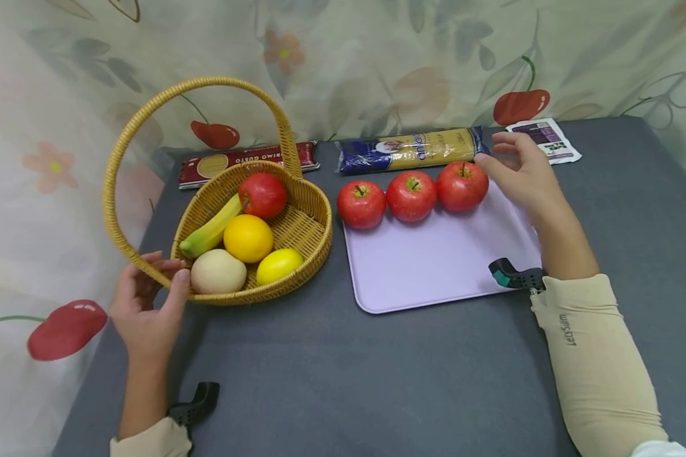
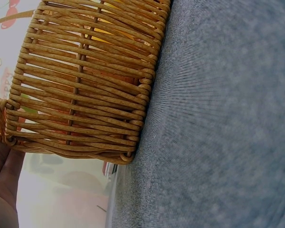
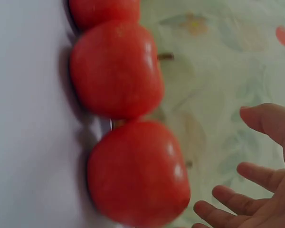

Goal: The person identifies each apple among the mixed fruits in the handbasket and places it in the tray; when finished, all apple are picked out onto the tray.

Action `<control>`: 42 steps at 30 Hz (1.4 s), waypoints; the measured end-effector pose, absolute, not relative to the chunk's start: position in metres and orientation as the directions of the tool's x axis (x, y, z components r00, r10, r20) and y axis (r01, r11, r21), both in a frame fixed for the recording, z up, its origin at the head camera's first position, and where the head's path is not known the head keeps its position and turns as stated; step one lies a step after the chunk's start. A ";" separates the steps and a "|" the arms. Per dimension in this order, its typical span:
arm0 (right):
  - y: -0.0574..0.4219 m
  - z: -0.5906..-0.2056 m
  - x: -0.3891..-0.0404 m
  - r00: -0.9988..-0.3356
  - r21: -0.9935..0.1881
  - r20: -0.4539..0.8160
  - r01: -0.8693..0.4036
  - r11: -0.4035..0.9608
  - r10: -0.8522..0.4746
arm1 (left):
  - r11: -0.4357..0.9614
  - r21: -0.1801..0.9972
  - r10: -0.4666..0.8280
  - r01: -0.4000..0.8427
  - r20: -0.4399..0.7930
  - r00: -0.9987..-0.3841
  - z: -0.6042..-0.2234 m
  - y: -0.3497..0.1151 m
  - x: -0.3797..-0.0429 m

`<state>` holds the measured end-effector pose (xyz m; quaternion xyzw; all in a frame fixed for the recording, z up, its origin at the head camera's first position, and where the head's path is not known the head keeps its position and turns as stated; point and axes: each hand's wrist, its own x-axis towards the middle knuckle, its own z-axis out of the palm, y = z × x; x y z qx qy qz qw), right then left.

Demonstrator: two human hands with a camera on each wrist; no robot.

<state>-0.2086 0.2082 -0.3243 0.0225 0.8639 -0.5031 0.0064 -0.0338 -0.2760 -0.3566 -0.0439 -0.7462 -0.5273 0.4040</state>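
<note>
A wicker basket (image 1: 311, 251) with a tall hoop handle holds a red apple (image 1: 263, 195), a banana (image 1: 213, 228), an orange (image 1: 248, 238), a yellow lemon (image 1: 280, 265) and a pale round fruit (image 1: 218, 271). My left hand (image 1: 151, 311) grips the basket where the handle meets the rim, thumb and fingers on either side. Three red apples stand in a row along the back of a lilac tray (image 1: 434, 266). Beside the rightmost apple (image 1: 462, 186), my right hand (image 1: 523, 171) hovers with spread fingers, holding nothing; the right wrist view shows a gap between them.
Behind the apples lies a blue and yellow pasta packet (image 1: 408, 150). A dark red packet (image 1: 251, 162) sits behind the basket, and a white and purple pouch (image 1: 545, 139) at the back right. A floral curtain (image 1: 349, 70) hangs along the grey table's (image 1: 297, 381) back edge.
</note>
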 end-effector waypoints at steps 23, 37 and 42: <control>0.014 -0.307 -0.202 -0.727 -0.497 0.295 -0.671 0.550 -0.620 | 0.442 0.742 -0.344 0.504 0.659 -0.669 -0.357 -0.276 -0.035; -0.057 -0.337 -0.216 -0.626 -0.315 0.222 -0.772 0.552 -0.748 | 0.428 0.752 -0.353 0.502 0.650 -0.673 -0.360 -0.275 -0.033; -0.069 -0.336 -0.222 -0.615 -0.256 0.182 -0.783 0.567 -0.767 | 0.454 0.741 -0.350 0.495 0.659 -0.666 -0.358 -0.276 -0.034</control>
